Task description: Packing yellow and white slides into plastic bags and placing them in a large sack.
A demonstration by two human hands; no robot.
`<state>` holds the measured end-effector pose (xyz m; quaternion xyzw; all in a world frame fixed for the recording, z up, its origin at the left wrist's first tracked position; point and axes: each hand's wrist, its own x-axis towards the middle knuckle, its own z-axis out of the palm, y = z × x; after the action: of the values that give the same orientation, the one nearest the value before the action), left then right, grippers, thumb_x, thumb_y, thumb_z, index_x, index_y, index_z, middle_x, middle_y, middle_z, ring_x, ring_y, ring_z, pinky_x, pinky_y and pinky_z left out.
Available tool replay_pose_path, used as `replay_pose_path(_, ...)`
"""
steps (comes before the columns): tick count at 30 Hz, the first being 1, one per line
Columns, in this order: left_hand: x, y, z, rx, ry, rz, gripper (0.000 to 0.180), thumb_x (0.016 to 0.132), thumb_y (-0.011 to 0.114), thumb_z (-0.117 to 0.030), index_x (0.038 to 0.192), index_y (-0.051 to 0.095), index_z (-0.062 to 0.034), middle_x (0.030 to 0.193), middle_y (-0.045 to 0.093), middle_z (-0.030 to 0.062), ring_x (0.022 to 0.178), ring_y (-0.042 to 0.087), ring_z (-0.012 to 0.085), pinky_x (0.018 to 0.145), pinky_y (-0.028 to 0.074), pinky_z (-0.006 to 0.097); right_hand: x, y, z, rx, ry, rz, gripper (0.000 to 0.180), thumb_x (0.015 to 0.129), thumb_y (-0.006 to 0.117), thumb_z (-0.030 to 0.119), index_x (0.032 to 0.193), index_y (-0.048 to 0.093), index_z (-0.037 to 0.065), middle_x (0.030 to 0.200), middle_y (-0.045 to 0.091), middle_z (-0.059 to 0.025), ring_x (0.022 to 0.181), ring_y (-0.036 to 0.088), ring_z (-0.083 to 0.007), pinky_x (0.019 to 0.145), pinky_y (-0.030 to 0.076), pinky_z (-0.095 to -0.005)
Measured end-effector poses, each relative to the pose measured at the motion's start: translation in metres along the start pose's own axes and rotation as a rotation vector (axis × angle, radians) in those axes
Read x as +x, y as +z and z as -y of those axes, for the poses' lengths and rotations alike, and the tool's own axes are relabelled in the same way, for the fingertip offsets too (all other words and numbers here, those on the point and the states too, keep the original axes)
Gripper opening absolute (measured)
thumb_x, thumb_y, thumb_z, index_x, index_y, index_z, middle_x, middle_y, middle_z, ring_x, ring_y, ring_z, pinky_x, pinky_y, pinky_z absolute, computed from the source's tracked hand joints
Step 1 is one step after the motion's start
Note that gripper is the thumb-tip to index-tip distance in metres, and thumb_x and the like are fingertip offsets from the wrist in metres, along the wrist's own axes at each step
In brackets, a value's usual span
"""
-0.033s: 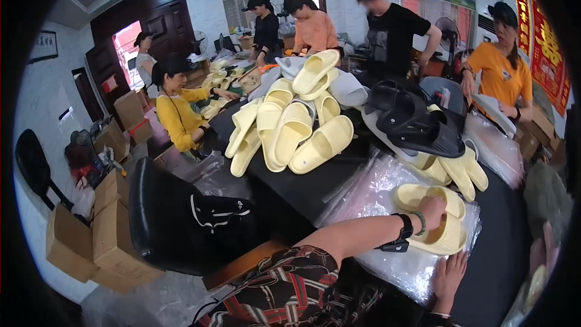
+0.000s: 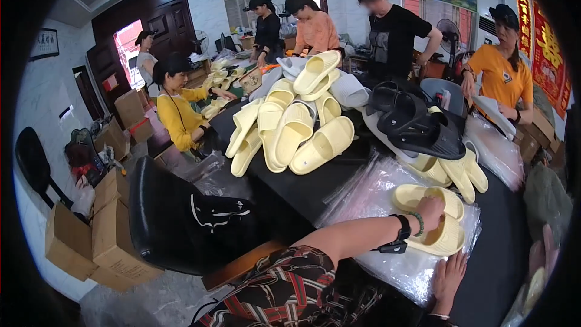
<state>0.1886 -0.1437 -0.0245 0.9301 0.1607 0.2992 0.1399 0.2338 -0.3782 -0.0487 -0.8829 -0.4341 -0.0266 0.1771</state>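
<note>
My left grip [image 2: 431,214] curled over the yellow slippers [image 2: 449,236], partly hidden, so from afar I cannot tell whether it pinches, clear bags [image 2: 414,275] below it, my right grip [image 2: 449,275] spread flat just beside, slipper heap [image 2: 294,133] beyond the left grip

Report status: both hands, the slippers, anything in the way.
Left hand on the pale-yellow slipper pair. Right hand flat at the clear plastic's edge. Pair lies on that plastic; slipper pile sits beyond.

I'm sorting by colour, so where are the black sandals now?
In the head view, the black sandals lie right of centre, just right of the yellow slipper pile.
</note>
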Motion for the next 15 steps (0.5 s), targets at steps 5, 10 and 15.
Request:
replay_pose_path(5,-0.015,-0.035,0.044,-0.024,-0.066,0.020,0.016,0.075,0.070,-0.017,0.081,0.066,-0.0022,0.088,0.067,0.0191,0.087,0.064,0.0382,0.078,0.050,0.049,-0.003,0.000,-0.008,-0.037,0.044,0.042,0.066,0.099,0.038,0.041,0.150,0.032,-0.002,0.159,0.026,-0.0179,0.149,0.016,-0.0389,0.119,0.013,-0.0507)
replay_pose_path(10,-0.052,-0.080,0.119,0.015,-0.185,-0.094,0.014,0.076,0.067,-0.016,0.078,0.066,-0.0016,0.081,0.066,0.0220,0.081,0.063,0.0418,0.074,0.051,0.050,0.001,0.001,-0.008,-0.051,0.048,0.042,0.066,0.100,0.037,0.041,0.149,0.033,-0.002,0.160,0.026,-0.0173,0.149,0.016,-0.0383,0.119,0.013,-0.0503)
replay_pose_path(15,-0.093,-0.136,0.159,-0.071,-0.270,-0.052,0.011,0.075,0.065,-0.013,0.078,0.064,-0.0027,0.082,0.065,0.0206,0.078,0.062,0.0431,0.070,0.050,0.048,-0.001,0.001,-0.012,-0.049,0.062,0.037,0.066,0.100,0.038,0.041,0.149,0.033,-0.002,0.159,0.026,-0.0179,0.149,0.016,-0.0381,0.120,0.013,-0.0503)
